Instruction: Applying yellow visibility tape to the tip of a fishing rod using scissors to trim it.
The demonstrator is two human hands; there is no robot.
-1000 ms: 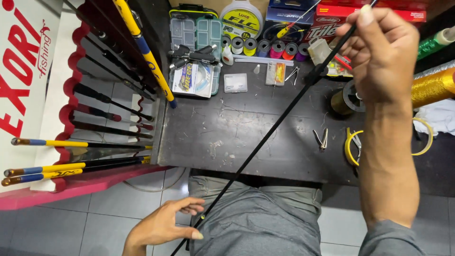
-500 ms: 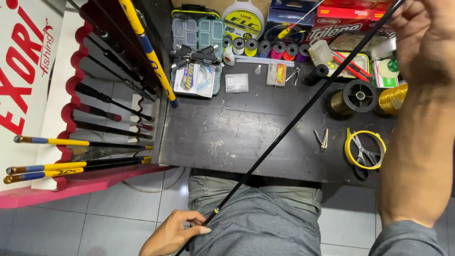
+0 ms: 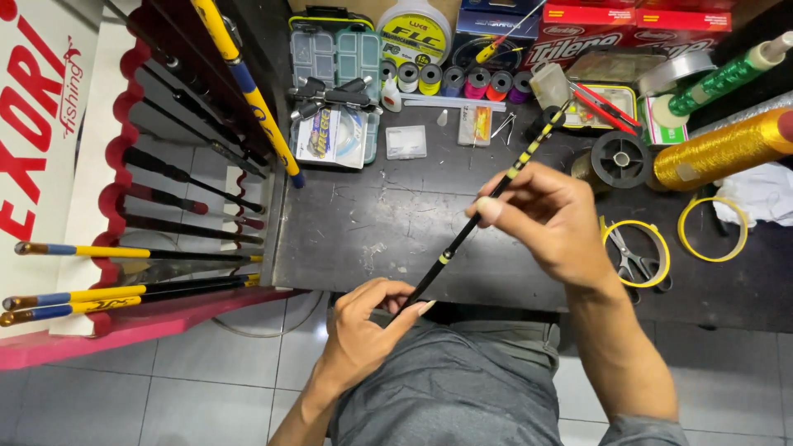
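Note:
A thin black fishing rod blank (image 3: 450,252) with yellow bands runs diagonally from my lap up toward the back of the dark worktable (image 3: 372,239). My left hand (image 3: 363,330) pinches its lower end just above my grey trousers. My right hand (image 3: 549,219) grips the rod higher up, over the table's middle, fingers closed round it. The rod's upper part, banded yellow and black, pokes out beyond my right hand toward the thread spools (image 3: 454,80).
A red and white rack (image 3: 124,190) at the left holds several rods. Tackle boxes (image 3: 334,54), line spools, a gold thread cone (image 3: 727,149), a green thread cone (image 3: 727,76), scissors (image 3: 632,260) inside a yellow tape ring, and another ring (image 3: 712,229) crowd the table's back and right.
The rod has slid back toward me, so its banded upper section now shows. My right hand came down from the top right to mid-table; my left hand rose to the table edge.

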